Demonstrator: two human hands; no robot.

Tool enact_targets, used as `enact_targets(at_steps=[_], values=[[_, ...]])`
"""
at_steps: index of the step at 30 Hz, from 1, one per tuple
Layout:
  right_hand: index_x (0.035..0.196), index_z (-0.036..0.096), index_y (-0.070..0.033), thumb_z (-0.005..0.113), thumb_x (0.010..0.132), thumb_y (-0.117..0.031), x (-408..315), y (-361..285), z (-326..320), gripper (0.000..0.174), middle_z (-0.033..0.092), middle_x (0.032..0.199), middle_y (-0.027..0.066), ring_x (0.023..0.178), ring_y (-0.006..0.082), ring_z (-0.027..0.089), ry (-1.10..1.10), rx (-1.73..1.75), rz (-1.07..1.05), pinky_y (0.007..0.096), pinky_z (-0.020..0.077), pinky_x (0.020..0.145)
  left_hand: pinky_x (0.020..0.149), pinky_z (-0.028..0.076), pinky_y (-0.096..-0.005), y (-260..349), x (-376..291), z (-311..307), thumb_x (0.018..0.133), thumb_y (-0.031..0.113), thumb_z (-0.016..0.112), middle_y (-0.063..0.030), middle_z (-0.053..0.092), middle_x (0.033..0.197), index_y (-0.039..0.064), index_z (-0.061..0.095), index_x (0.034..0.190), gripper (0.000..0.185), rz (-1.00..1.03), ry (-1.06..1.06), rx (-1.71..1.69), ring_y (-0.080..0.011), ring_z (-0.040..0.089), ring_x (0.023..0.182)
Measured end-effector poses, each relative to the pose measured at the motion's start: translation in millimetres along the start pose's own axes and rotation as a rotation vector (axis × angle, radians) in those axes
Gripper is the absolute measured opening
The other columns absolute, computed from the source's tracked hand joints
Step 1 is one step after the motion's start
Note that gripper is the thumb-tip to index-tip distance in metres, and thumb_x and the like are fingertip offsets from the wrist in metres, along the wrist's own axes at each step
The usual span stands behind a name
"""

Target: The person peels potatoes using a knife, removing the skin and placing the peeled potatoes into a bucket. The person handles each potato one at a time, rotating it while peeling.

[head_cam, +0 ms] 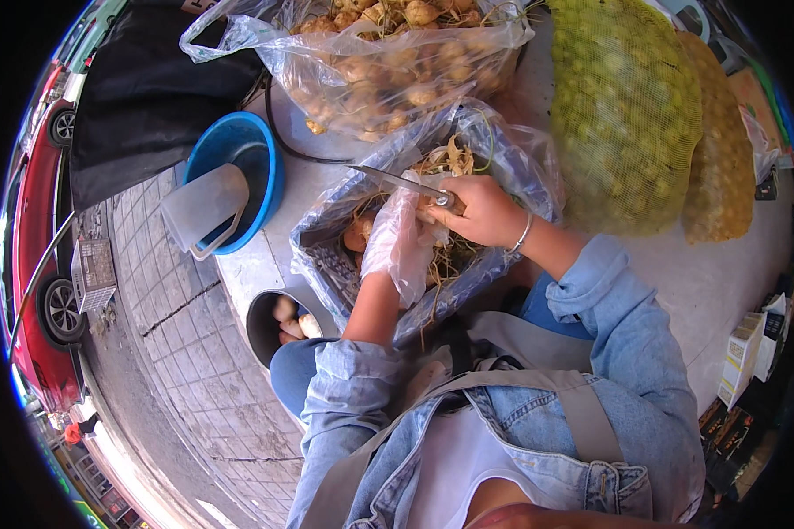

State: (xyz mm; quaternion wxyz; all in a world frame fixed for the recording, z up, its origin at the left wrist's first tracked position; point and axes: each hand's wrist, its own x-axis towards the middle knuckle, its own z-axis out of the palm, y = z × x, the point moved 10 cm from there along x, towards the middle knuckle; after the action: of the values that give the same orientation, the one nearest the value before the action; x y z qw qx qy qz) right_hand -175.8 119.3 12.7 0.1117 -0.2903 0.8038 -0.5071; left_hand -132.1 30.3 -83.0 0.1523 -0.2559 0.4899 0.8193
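My left hand (397,241), in a clear plastic glove, is closed around a root vegetable (426,213) that is mostly hidden by the fingers and glove. My right hand (482,205), bare with a bracelet at the wrist, grips a knife (390,177) by its handle. The blade points left and passes over the gloved fingers. Both hands are above a plastic-lined container (317,248), where brown roots (357,233), stringy stems and peelings (460,159) lie. By my left knee, a dark bucket (259,324) holds several pale peeled pieces (309,325).
A clear plastic bag (370,86) full of brown roots stands ahead. At right lean a yellow-green mesh sack (622,125) and a brownish one (721,152). A blue basin (274,165) with a translucent jug (205,202) sits left. Beyond the paving (165,311), a red car (36,264) is parked.
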Motion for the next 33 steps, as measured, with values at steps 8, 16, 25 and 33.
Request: enact_targets(at_steps=[8, 16, 25, 33], values=[[0.083, 0.059, 0.001, 0.066, 0.078, -0.015, 2.2, 32.7, -27.2, 0.017, 0.06, 0.066, 0.0116, 0.059, 0.0205, 0.059, 0.205, 0.066, 0.19, 0.0323, 0.0455, 0.056, 0.058, 0.04, -0.0224, -0.9, -16.0, 10.7, 0.095, 0.037, 0.043, -0.0043, 0.053, 0.092, 0.006, 0.052, 0.112, 0.036, -0.144, -0.09, -0.207, -0.0123, 0.049, 0.076], [0.096, 0.06, -0.003, 0.068, 0.078, -0.019, 3.3, 62.7, -87.0, 0.026, 0.062, 0.081, 0.009, 0.068, 0.0177, 0.06, 0.399, -0.016, 0.384, 0.0303, 0.049, 0.065, 0.067, 0.046, -0.0267, 32.2, -24.9, 21.4, 0.094, 0.032, 0.049, -0.0086, 0.055, 0.101, 0.0, 0.049, 0.116, 0.038, 0.0, -0.274, -0.639, -0.0177, 0.053, 0.082], [0.097, 0.062, -0.005, 0.071, 0.072, -0.024, 6.8, 27.1, -77.8, 0.033, 0.061, 0.092, 0.0118, 0.081, 0.0279, 0.061, 0.439, -0.436, -0.013, 0.0333, 0.0485, 0.071, 0.075, 0.052, -0.0346, 33.8, -15.8, 17.4, 0.09, 0.018, 0.054, -0.0153, 0.06, 0.096, -0.001, 0.052, 0.11, 0.027, -0.048, -0.338, -0.874, -0.0236, 0.06, 0.085], [0.085, 0.057, 0.003, 0.065, 0.076, -0.017, 14.0, 53.1, -56.4, 0.024, 0.056, 0.081, 0.0178, 0.077, 0.0364, 0.054, 0.184, -0.305, 0.088, 0.0401, 0.044, 0.069, 0.062, 0.045, -0.0255, 33.6, -67.8, -273.2, 0.085, 0.016, 0.06, -0.007, 0.055, 0.08, 0.002, 0.055, 0.094, 0.017, 0.618, 1.21, -0.803, -0.0165, 0.054, 0.069]])
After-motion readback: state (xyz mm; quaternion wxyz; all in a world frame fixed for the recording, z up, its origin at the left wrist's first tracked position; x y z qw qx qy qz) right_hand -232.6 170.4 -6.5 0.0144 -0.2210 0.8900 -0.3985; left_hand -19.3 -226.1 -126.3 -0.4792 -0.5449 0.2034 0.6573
